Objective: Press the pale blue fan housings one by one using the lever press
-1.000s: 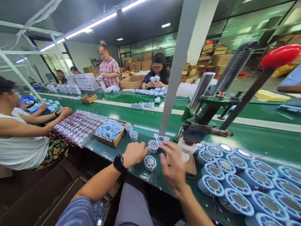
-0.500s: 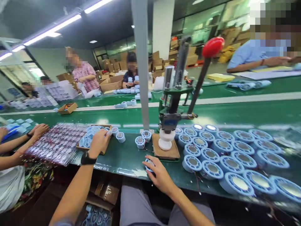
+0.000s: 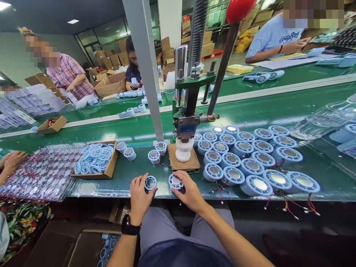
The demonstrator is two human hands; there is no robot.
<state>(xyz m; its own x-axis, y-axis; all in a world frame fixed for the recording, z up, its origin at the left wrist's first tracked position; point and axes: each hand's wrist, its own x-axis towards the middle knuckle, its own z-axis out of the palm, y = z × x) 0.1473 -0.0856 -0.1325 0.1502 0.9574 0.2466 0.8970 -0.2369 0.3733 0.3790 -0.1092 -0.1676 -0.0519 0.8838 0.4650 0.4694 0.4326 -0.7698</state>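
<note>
At the bench's front edge my left hand (image 3: 141, 193) wraps round a blue round housing (image 3: 150, 182) with an open-looking centre. My right hand (image 3: 188, 189) grips another blue round housing (image 3: 175, 181), which has a silvery disc in its middle. A short gap separates the two. Just behind my right hand stands a hand press (image 3: 188, 128) with a white stacked die (image 3: 183, 149) over a brown board (image 3: 191, 163). Two small blue housings (image 3: 154, 156) stand left of the press.
Many wired blue housings (image 3: 250, 167) crowd the bench right of the press. An open carton of blue rings (image 3: 111, 167) is at the left, beside bubble-wrapped parts (image 3: 41, 170). A grey post (image 3: 147, 70) rises behind. Other people sit or stand across the bench.
My left hand has come from the ring carton to the bench front and now holds a housing. My right hand has closed round its housing. The view has shifted.
</note>
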